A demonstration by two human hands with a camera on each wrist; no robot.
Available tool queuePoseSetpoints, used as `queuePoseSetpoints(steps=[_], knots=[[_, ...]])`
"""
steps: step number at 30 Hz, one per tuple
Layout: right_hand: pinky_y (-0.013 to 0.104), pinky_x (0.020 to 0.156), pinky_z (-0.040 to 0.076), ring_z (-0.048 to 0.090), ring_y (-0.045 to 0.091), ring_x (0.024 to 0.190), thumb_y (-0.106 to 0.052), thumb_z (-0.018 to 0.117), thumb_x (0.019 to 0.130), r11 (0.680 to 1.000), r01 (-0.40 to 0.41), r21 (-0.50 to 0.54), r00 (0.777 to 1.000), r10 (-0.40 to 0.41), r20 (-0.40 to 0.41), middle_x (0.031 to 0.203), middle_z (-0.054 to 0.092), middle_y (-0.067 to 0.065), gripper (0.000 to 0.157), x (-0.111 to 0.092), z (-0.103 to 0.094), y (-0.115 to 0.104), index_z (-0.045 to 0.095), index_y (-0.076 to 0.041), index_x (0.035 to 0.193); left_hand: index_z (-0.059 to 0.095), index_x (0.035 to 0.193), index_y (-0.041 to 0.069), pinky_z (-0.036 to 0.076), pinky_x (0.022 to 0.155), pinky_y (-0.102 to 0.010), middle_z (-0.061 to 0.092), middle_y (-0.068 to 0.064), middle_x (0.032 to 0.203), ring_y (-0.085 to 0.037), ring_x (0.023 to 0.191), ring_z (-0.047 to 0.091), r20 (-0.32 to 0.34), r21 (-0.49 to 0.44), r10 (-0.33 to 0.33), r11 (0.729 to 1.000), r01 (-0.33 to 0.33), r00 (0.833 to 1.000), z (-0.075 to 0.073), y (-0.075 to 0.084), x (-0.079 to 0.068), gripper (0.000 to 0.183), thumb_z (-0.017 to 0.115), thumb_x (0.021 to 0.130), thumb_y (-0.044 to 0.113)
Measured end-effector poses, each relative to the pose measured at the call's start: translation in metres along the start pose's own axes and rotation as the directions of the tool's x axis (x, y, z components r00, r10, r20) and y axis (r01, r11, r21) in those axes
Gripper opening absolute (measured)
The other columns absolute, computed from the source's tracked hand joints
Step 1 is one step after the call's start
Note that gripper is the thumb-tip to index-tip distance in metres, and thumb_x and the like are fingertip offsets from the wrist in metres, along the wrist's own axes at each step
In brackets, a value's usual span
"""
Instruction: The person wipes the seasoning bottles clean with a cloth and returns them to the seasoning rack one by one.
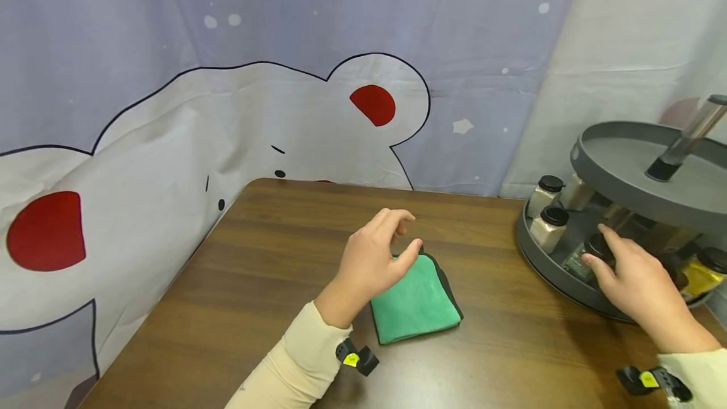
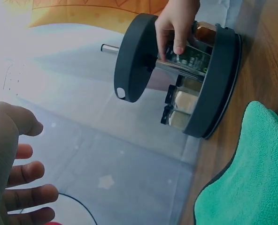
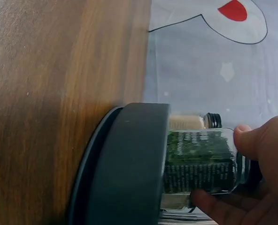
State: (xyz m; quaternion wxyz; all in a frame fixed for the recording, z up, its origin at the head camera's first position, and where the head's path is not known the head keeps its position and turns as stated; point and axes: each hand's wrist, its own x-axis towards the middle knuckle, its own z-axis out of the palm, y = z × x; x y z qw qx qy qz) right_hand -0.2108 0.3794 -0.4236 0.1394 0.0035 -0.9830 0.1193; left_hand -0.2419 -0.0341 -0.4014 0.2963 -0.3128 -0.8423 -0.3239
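My right hand (image 1: 642, 276) reaches between the two tiers of a dark grey turntable rack (image 1: 559, 276). There it grips a glass spice jar (image 3: 200, 154) with green contents and a black lid, thumb near the shoulder and a finger on the opposite side. The jar stands behind the lower tier's rim (image 3: 129, 164). My left hand (image 1: 369, 257) hovers over the table, fingers loosely bent and holding nothing. Just beside and below it lies a folded green cloth (image 1: 417, 305) with dark edging.
Two jars with pale contents (image 1: 548, 228) and black lids stand at the lower tier's left. A yellow jar (image 1: 701, 273) sits at its right. The upper tier (image 1: 619, 141) overhangs them, with a post (image 1: 690, 134) rising from it. A patterned curtain (image 1: 318, 11) hangs behind the wooden table (image 1: 272, 257).
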Motion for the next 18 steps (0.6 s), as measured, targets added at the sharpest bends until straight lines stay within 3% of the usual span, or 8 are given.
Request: queuePoseSetpoints(steps=[8, 15, 18], knots=[[0.076, 0.09, 0.034, 0.039, 0.067, 0.117, -0.035, 0.053, 0.106, 0.999, 0.001, 0.046, 0.993, -0.006, 0.116, 0.134, 0.038, 0.05, 0.073, 0.005, 0.007, 0.017, 0.023, 0.012, 0.153, 0.067, 0.108, 0.013, 0.045, 0.059, -0.023, 0.062, 0.002, 0.089, -0.009, 0.074, 0.057, -0.008, -0.004, -0.005, 1.0, 0.005, 1.0, 0.001, -0.003, 0.0, 0.021, 0.073, 0.09, 0.02], [0.077, 0.089, 0.034, 0.036, 0.069, 0.118, -0.043, 0.048, 0.106, 0.997, -0.034, 0.072, 0.986, 0.022, 0.168, 0.137, 0.033, 0.051, 0.079, 0.005, 0.009, 0.02, 0.015, 0.008, 0.156, 0.067, 0.108, 0.013, 0.044, 0.058, -0.023, 0.063, 0.002, 0.089, -0.008, 0.073, 0.055, 0.012, -0.001, -0.025, 1.0, 0.025, 1.0, 0.001, -0.004, -0.001, 0.018, 0.071, 0.092, 0.021], [0.079, 0.09, 0.031, 0.031, 0.07, 0.122, -0.045, 0.05, 0.105, 0.995, -0.043, 0.088, 0.989, 0.029, 0.148, 0.143, 0.025, 0.051, 0.085, 0.001, 0.004, 0.013, 0.008, 0.007, 0.157, 0.067, 0.109, 0.013, 0.044, 0.058, -0.023, 0.063, 0.001, 0.089, -0.01, 0.074, 0.057, 0.012, -0.002, -0.035, 0.999, 0.035, 0.999, -0.002, -0.006, -0.002, 0.019, 0.071, 0.092, 0.021]])
